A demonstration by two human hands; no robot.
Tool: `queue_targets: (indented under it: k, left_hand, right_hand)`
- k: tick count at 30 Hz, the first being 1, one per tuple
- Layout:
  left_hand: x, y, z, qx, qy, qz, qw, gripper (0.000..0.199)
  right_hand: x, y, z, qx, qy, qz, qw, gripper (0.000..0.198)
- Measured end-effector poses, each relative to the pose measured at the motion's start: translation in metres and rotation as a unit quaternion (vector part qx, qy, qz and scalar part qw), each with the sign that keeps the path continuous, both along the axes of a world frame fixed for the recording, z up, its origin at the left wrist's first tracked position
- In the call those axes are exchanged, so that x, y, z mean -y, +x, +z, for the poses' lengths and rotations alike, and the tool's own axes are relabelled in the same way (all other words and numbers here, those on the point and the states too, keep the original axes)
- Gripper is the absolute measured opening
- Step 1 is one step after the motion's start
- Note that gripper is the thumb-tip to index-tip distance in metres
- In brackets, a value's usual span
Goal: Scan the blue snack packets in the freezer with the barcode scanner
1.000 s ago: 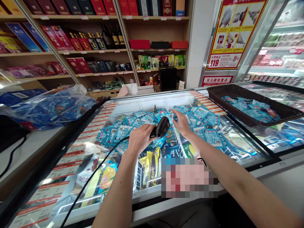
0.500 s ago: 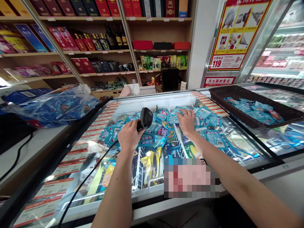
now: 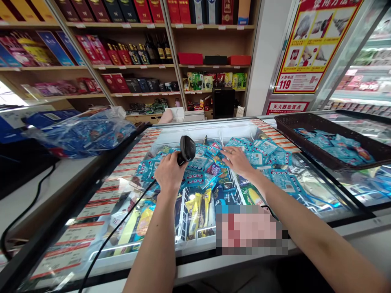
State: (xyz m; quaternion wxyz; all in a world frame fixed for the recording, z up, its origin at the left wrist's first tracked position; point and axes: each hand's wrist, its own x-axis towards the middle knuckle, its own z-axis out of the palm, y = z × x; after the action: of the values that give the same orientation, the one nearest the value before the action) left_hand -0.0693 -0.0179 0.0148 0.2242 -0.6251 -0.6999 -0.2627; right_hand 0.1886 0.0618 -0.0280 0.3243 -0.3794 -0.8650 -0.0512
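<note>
My left hand [image 3: 171,171] is wrapped round the grip of a black handheld barcode scanner [image 3: 187,148], held above the open freezer. Its black cord [image 3: 122,217] trails down across the glass toward me. To its right, my right hand [image 3: 238,160] has its fingers stretched out over the blue packets by the white wire divider [image 3: 236,185]; whether the fingertips touch a packet I cannot tell. Many flat blue packets [image 3: 195,179] lie across the freezer's contents, and more blue packets [image 3: 282,179] lie to the right of my right hand. Yellow-wrapped ice creams [image 3: 198,209] show in the wire basket below.
A brown plastic basket [image 3: 282,122] with blue packets stands on the right of the freezer. At the left, a clear plastic bag [image 3: 91,130] of blue packs rests on the counter. Shelves [image 3: 134,67] with boxes and bottles stand behind. The freezer's front rim [image 3: 195,266] is nearest me.
My right hand has shifted left off the blue packets on the right, toward the wire divider. The left hand still holds the scanner. The view has turned slightly left.
</note>
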Motion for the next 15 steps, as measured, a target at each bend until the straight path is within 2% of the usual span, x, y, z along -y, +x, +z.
queue_targets:
  k: [3,6,10,13,15]
  left_hand:
    - [0.000,0.001,0.000,0.001,-0.011,-0.004,1.000,0.036]
    - [0.000,0.002,-0.001,0.001,-0.026,-0.009,1.000,0.036]
    - [0.000,0.002,-0.001,-0.002,-0.034,-0.011,0.999,0.036]
    - [0.000,0.002,-0.001,-0.004,-0.039,-0.016,0.999,0.037]
    - [0.000,0.002,-0.001,-0.005,-0.042,-0.021,0.999,0.037]
  right_hand:
    - [0.012,-0.017,0.006,0.066,-0.045,0.135,0.988,0.052]
    - [0.019,-0.027,0.007,0.090,-0.059,0.187,0.976,0.051]
    - [0.014,-0.024,0.001,0.072,-0.057,0.157,0.983,0.032]
    - [0.010,-0.018,-0.002,0.054,-0.071,0.082,0.993,0.039]
    - [0.012,-0.016,-0.002,0.048,-0.068,0.061,0.995,0.046]
